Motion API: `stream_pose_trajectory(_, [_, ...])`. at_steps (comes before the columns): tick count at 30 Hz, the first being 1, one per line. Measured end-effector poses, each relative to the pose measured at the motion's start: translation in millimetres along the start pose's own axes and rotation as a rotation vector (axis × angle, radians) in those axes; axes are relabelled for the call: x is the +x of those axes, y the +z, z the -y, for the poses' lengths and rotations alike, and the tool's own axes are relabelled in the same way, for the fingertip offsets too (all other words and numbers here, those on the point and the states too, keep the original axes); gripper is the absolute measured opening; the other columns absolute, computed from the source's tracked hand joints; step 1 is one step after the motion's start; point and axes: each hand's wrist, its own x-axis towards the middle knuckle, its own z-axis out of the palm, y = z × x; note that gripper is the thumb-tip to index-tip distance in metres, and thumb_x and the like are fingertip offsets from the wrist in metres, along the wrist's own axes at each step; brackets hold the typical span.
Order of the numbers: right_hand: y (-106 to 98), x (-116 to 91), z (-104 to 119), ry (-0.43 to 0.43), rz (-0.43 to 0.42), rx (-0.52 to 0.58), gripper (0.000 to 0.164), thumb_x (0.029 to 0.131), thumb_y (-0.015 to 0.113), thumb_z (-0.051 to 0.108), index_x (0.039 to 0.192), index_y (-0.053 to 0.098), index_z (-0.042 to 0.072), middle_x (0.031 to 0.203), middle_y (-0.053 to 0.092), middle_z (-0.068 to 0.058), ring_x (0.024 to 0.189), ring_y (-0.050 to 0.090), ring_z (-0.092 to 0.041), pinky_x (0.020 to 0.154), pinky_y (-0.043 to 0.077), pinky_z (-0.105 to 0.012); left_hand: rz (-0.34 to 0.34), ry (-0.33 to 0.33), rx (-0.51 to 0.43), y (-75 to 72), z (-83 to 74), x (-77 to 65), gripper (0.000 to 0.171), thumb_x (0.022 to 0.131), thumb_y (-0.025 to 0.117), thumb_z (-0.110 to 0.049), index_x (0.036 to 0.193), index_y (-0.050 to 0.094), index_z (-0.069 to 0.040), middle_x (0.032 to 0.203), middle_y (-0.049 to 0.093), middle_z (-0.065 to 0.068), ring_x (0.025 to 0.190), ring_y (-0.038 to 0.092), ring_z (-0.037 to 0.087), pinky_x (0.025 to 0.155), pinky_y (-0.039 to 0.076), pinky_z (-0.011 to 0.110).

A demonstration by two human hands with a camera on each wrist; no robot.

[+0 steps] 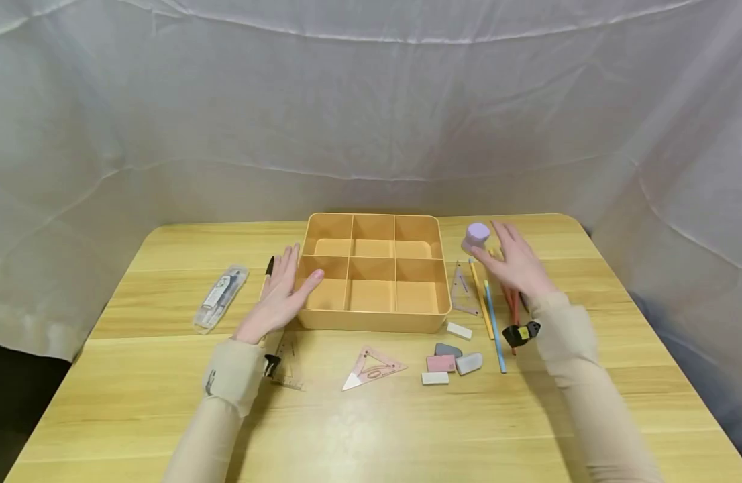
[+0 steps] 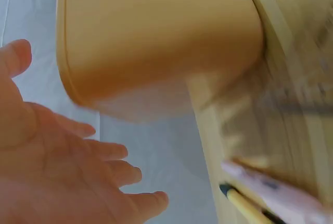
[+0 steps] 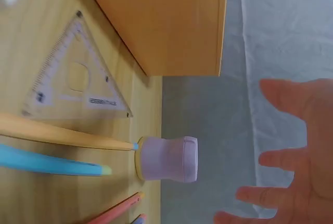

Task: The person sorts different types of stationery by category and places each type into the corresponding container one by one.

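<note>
My left hand (image 1: 274,302) is open, its spread fingers beside the left wall of the orange six-compartment organizer box (image 1: 371,320). A black-tipped pen (image 1: 270,265) shows partly behind those fingers. On the other side my right hand (image 1: 520,265) hovers with fingers extended near a small lavender waisted object (image 3: 169,159) with a yellowish base. In the right wrist view that hand's fingers are apart from it and hold nothing. Beneath the right hand lie a yellow pencil (image 1: 482,298), a blue one (image 1: 495,329) and partly hidden red ones (image 1: 514,315).
A clear set square (image 1: 464,295) lies right of the box. Several erasers (image 1: 441,363) and a pink set square (image 1: 371,369) lie in front. Another clear set square (image 1: 289,365) is near the left wrist. A clear pouch with pens (image 1: 221,298) lies at left.
</note>
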Motion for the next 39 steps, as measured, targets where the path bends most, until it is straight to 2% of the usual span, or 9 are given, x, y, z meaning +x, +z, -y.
stream_pose_trajectory(4, [-8, 18, -1, 0.008, 0.075, 0.006, 0.082, 0.101, 0.053, 0.043, 0.160, 0.014, 0.001, 0.160, 0.020, -0.037, 0.146, 0.024, -0.056, 0.114, 0.027, -0.074, -0.017, 0.036, 0.016, 7.0, -10.3, 6.5, 0.092, 0.102, 0.040, -0.060, 0.162, -0.008, -0.009, 0.169, -0.014, 0.016, 0.157, -0.013, 0.039, 0.126, 0.000, 0.064])
stream_pose_trajectory(7, [-12, 30, -2, 0.018, 0.118, -0.009, 0.082, 0.100, 0.057, 0.039, 0.160, 0.016, 0.001, 0.156, 0.026, -0.038, 0.140, 0.033, -0.055, 0.111, 0.033, -0.073, -0.050, 0.043, 0.082, 13.0, -16.9, 11.3, 0.093, 0.099, 0.044, -0.063, 0.163, -0.004, -0.014, 0.170, -0.014, 0.011, 0.158, -0.011, 0.036, 0.127, 0.003, 0.064])
stream_pose_trajectory(10, [-14, 41, 0, 0.033, 0.154, -0.030, 0.081, 0.098, 0.060, 0.037, 0.159, 0.019, 0.002, 0.146, 0.035, -0.038, 0.127, 0.045, -0.051, 0.102, 0.044, -0.067, -0.091, 0.046, 0.149, 20.2, -20.7, 15.0, 0.093, 0.097, 0.047, -0.065, 0.164, 0.000, -0.020, 0.170, -0.014, 0.006, 0.159, -0.010, 0.031, 0.127, 0.004, 0.064])
stream_pose_trajectory(14, [-14, 51, 3, 0.053, 0.197, -0.083, 0.078, 0.095, 0.061, 0.035, 0.157, 0.024, 0.005, 0.134, 0.041, -0.033, 0.111, 0.052, -0.045, 0.090, 0.052, -0.058, -0.139, 0.060, 0.227, 31.4, -20.8, 17.7, 0.091, 0.096, 0.046, -0.066, 0.164, 0.007, -0.019, 0.172, -0.007, 0.008, 0.160, -0.006, 0.029, 0.126, 0.006, 0.065])
stream_pose_trajectory(20, [-11, 59, 3, 0.098, 0.236, -0.115, 0.077, 0.092, 0.063, 0.031, 0.156, 0.027, 0.008, 0.135, 0.038, -0.032, 0.112, 0.052, -0.048, 0.089, 0.051, -0.059, -0.184, 0.079, 0.308, 41.4, -21.2, 18.5, 0.084, 0.099, 0.043, -0.063, 0.163, 0.017, -0.015, 0.172, 0.004, 0.013, 0.160, 0.003, 0.030, 0.126, 0.010, 0.065])
stream_pose_trajectory(26, [-7, 64, 0, 0.104, 0.248, -0.126, 0.070, 0.093, 0.062, 0.025, 0.153, 0.030, 0.008, 0.140, 0.032, -0.035, 0.119, 0.049, -0.056, 0.097, 0.047, -0.066, -0.167, 0.079, 0.331, 44.4, -24.2, 18.5, 0.081, 0.101, 0.039, -0.062, 0.163, 0.017, -0.016, 0.172, 0.003, 0.012, 0.160, 0.000, 0.026, 0.127, 0.006, 0.062])
stream_pose_trajectory(31, [-4, 69, -2, 0.105, 0.243, -0.130, 0.067, 0.093, 0.061, 0.022, 0.151, 0.033, 0.005, 0.140, 0.032, -0.035, 0.121, 0.046, -0.057, 0.101, 0.044, -0.069, -0.156, 0.078, 0.340, 46.0, -24.0, 18.0, 0.080, 0.101, 0.036, -0.063, 0.163, 0.016, -0.016, 0.172, 0.003, 0.012, 0.160, -0.001, 0.026, 0.128, 0.004, 0.060])
stream_pose_trajectory(39, [0, 73, -6, 0.122, 0.205, -0.113, 0.058, 0.090, 0.062, 0.020, 0.141, 0.041, 0.000, 0.137, 0.034, -0.033, 0.113, 0.044, -0.054, 0.099, 0.041, -0.069, -0.153, 0.081, 0.351, 47.1, -24.5, 18.1, 0.080, 0.101, 0.037, -0.062, 0.162, 0.020, -0.014, 0.172, 0.005, 0.012, 0.160, 0.000, 0.026, 0.128, 0.005, 0.060])
